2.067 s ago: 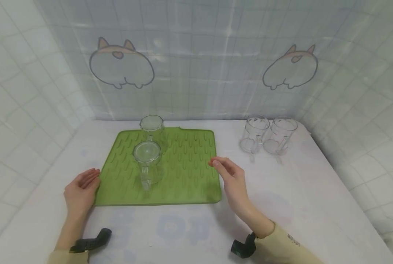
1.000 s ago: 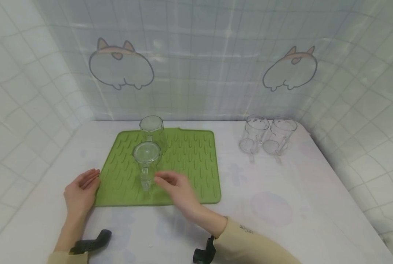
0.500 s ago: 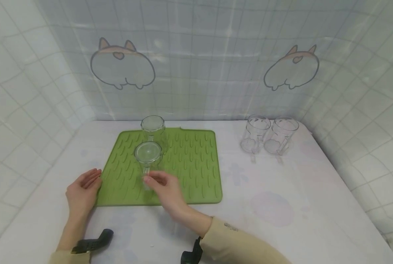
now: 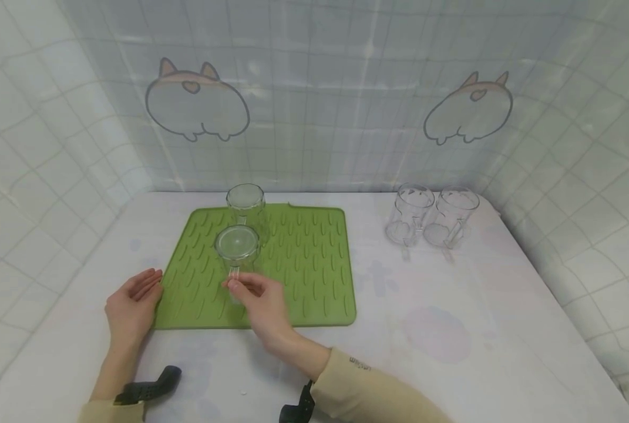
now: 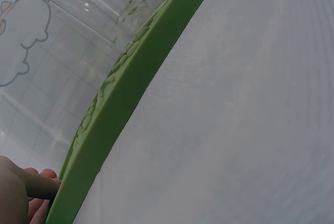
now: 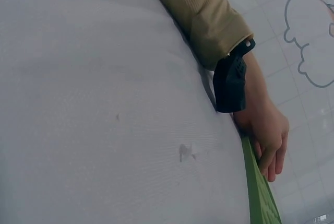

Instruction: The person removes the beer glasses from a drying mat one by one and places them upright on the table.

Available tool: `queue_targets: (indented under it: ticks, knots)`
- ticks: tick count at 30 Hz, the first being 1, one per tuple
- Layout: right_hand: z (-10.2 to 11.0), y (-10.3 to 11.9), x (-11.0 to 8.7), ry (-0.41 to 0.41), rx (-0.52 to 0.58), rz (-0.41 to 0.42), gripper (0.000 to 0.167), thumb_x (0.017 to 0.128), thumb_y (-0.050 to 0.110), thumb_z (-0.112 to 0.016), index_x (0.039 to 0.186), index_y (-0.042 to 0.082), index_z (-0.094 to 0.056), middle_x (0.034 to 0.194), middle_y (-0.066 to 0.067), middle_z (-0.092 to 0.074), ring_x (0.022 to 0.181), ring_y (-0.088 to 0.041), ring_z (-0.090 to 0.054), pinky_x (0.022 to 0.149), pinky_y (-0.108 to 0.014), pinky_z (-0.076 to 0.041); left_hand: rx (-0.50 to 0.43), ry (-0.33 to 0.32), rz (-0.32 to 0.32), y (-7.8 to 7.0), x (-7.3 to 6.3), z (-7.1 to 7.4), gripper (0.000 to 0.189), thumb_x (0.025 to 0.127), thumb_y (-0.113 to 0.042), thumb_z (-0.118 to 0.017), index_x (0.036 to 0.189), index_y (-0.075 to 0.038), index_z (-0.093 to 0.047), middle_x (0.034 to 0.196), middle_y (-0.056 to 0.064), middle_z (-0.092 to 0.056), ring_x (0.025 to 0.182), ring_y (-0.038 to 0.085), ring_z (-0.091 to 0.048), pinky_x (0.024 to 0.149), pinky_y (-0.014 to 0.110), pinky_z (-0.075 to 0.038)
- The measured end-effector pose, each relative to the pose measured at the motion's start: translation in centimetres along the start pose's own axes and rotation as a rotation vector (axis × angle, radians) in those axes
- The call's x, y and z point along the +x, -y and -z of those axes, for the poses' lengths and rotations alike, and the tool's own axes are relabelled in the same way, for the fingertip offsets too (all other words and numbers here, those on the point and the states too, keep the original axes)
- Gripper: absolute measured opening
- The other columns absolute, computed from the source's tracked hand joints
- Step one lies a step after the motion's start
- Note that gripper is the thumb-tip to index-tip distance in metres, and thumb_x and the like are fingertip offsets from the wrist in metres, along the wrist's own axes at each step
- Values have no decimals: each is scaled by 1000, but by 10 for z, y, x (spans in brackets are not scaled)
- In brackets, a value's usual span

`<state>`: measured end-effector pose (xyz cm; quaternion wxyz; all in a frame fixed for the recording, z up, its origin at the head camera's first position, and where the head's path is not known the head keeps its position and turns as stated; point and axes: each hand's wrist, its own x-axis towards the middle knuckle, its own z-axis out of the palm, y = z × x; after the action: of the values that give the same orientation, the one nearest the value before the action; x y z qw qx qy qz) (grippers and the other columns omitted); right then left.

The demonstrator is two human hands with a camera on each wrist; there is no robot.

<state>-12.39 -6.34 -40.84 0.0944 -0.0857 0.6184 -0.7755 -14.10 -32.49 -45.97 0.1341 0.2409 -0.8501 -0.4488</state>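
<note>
My right hand (image 4: 263,302) pinches the handle of the front clear glass mug (image 4: 237,244), thumb and fingertips covering part of that handle. This mug stands upside down, its thick base uppermost, on a green ribbed drying mat (image 4: 303,276). Right behind it on the mat is another glass mug (image 4: 245,202). At the mat's left edge rests my left hand (image 4: 131,302), fingers relaxed. In the left wrist view, the thumb of the left hand (image 5: 18,192) touches the green mat's edge (image 5: 109,125); the right wrist view shows the left hand (image 6: 269,132) from across the mat.
Two more glass mugs, one (image 4: 410,214) beside the other (image 4: 451,217), stand close together at the back right of the white table (image 4: 399,341). A tiled back wall (image 4: 335,117) with cartoon animals and side walls enclose the table.
My right hand has moved left from the mat's right edge to the front mug's handle and closed on it. The left hand and all the mugs look unmoved.
</note>
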Motion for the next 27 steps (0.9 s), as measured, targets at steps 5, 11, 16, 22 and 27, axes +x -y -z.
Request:
queue_targets:
  ticks: [5, 11, 16, 22, 27]
  knots:
    - [-3, -1, 0, -20, 10, 13, 16, 96, 16, -66, 109, 10, -74, 105, -5, -76, 110, -29, -67, 89, -17, -57, -9, 1, -9, 0, 0, 1, 46, 99, -14, -59, 143, -7, -53, 139, 14, -60, 117, 6, -64, 85, 3, -51]
    - [-3, -2, 0, -30, 1, 31, 16, 96, 17, -66, 109, 11, -74, 104, -5, -76, 104, -20, -68, 89, -17, -57, -10, 0, -18, 1, 1, 1, 45, 99, -15, -60, 143, -6, -53, 139, 14, -61, 118, 6, -64, 85, 2, -51]
    - [-4, -3, 0, -35, -3, 35, 15, 96, 17, -67, 108, 11, -74, 103, -3, -76, 101, -14, -68, 88, -17, -57, -22, -4, -16, 2, 1, 1, 45, 99, -14, -60, 143, -6, -53, 139, 15, -60, 121, 14, -64, 85, 3, -51]
    - [-4, -4, -1, -31, -26, 56, 15, 96, 18, -67, 108, 12, -75, 102, -3, -76, 99, -10, -67, 87, -17, -55, -24, -1, -10, 2, 1, 1, 46, 99, -13, -59, 143, -5, -52, 139, 15, -60, 122, 14, -63, 85, 3, -51]
    - [-4, -3, -2, -21, -26, 65, 16, 95, 17, -68, 108, 11, -75, 103, -4, -76, 98, -8, -67, 87, -18, -55, -16, -10, -16, 2, 0, 0, 46, 98, -12, -59, 143, -5, -52, 139, 15, -61, 122, 15, -63, 86, 3, -51]
